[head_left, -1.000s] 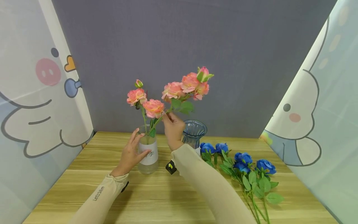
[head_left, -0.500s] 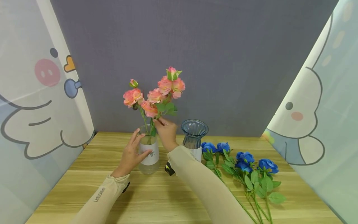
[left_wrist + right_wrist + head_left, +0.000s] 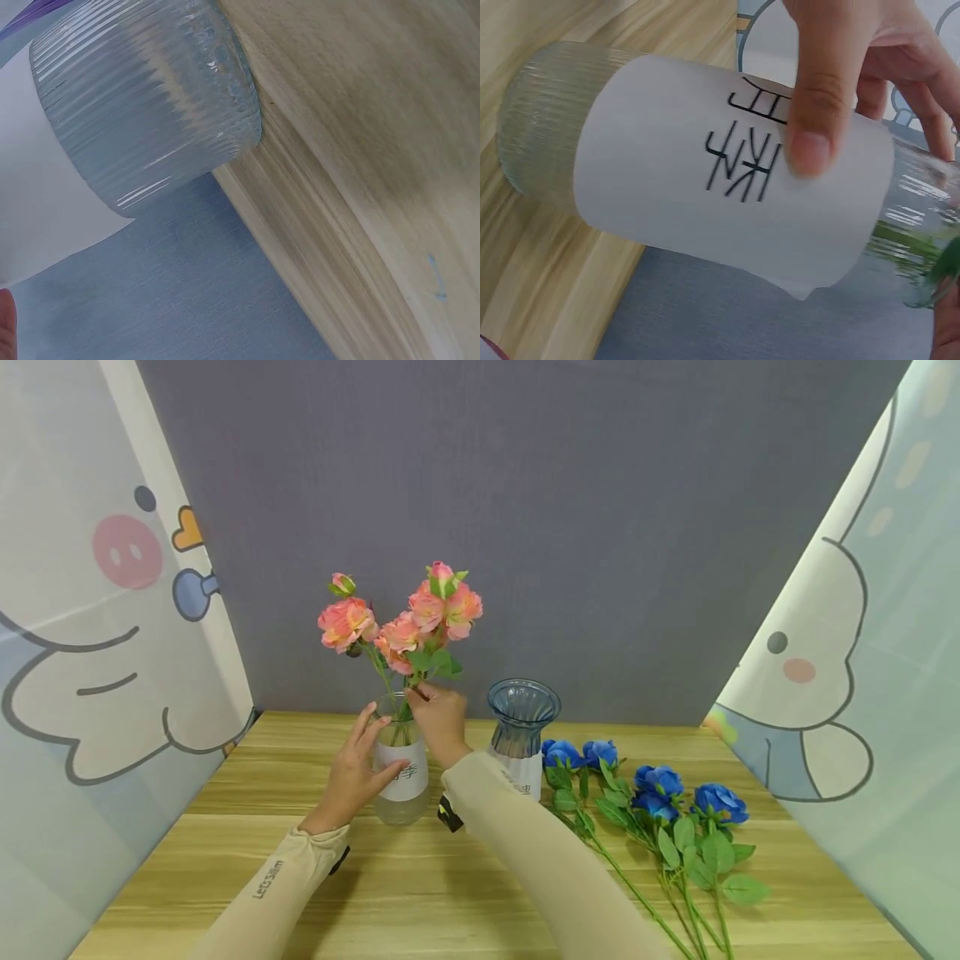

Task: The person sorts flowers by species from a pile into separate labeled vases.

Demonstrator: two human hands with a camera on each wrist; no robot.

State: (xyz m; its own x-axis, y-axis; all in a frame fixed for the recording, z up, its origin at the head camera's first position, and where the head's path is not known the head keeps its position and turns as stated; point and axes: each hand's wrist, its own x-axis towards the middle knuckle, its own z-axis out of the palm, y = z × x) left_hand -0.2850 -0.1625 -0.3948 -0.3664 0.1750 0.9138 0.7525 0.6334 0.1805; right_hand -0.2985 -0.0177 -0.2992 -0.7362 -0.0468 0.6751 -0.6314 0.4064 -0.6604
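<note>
A clear ribbed glass vase stands upright on the wooden table, a white label with dark writing wrapped round it. My left hand holds it from the left, thumb on the label and fingers round the far side near the rim. Above the vase mouth my right hand pinches the stem of a pink artificial flower spray. Part of that stem is hidden by the hand. Another pink spray leans left out of the same vase. Green stems show through the glass.
A blue fluted glass vase with a white label stands to the right, partly behind the right sleeve. Several blue artificial roses with long green stems lie on the table's right side. A grey panel closes off the back.
My right hand has moved left and slightly down, bringing the pink spray from near the blue vase to over the clear vase and lowering its stem. The left hand stays on the vase.
</note>
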